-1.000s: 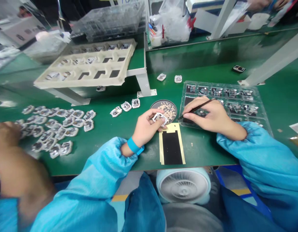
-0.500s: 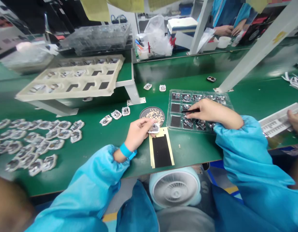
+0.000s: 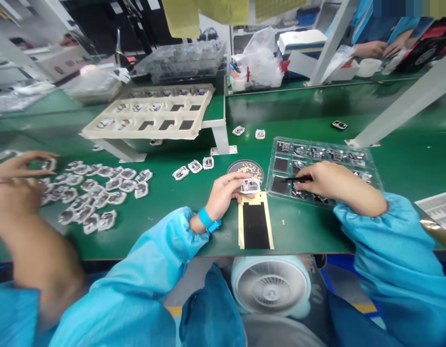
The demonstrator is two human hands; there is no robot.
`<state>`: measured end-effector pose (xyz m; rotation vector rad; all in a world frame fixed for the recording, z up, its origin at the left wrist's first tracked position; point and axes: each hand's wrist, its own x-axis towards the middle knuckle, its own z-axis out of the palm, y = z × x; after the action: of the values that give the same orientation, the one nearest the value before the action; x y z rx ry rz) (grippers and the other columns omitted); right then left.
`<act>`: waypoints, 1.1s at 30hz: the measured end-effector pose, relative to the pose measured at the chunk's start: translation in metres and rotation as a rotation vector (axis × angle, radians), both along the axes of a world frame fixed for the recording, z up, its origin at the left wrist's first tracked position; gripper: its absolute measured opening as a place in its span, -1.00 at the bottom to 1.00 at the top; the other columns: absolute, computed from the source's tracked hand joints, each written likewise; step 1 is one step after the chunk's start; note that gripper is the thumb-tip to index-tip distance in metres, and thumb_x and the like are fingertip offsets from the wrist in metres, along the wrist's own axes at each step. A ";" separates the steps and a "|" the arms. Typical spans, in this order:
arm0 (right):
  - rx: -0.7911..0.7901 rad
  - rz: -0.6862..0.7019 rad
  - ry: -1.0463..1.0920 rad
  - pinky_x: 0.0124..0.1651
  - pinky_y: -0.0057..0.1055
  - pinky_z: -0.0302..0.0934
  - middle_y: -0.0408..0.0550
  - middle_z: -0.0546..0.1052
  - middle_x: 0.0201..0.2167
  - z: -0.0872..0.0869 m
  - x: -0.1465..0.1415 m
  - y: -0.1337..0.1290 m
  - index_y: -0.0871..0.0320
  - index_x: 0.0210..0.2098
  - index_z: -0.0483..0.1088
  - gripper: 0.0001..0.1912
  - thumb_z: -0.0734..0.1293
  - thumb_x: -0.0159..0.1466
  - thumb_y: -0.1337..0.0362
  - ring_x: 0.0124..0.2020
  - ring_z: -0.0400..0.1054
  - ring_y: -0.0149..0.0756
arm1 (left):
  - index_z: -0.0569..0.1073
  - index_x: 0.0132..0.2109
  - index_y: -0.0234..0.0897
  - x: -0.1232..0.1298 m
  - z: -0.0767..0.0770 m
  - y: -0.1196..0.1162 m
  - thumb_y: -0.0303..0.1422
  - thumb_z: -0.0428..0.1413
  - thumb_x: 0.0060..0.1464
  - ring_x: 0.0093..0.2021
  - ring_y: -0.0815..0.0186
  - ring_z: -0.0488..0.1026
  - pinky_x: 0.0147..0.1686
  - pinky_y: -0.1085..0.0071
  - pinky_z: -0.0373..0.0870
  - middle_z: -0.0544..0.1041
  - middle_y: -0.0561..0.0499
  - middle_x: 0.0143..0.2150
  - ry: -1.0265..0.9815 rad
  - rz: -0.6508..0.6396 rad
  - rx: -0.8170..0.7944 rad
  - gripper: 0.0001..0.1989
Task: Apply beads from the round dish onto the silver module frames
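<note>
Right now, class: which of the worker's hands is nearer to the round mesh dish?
Left. The left hand sits just below the round mesh dish; the right hand is farther right, over the clear tray.

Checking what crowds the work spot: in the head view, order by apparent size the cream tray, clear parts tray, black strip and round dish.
Largest to smallest:
1. cream tray
2. clear parts tray, a close second
3. black strip
4. round dish

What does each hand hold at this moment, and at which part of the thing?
The left hand holds a small white-framed part by its left edge. The right hand holds black tweezers near their rear end, tips over the clear tray.
</note>
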<state>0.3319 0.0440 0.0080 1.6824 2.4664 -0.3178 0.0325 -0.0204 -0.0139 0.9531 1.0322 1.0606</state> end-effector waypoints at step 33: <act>0.147 -0.178 1.050 -0.50 -0.61 0.03 -0.14 0.44 -0.56 -0.008 -0.094 -0.053 0.26 -0.45 0.43 -0.69 0.42 0.21 0.10 -0.55 0.17 -0.59 | 0.44 -0.08 -0.37 0.016 0.000 -0.012 -0.24 0.37 0.02 -0.27 0.16 0.65 -0.57 0.54 0.49 0.61 -0.18 -0.17 0.044 0.142 0.181 -0.58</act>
<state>0.2382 -0.0086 -0.0001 2.1659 3.0177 -1.3763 0.0482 -0.0325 -0.0135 1.0645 1.0657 1.2718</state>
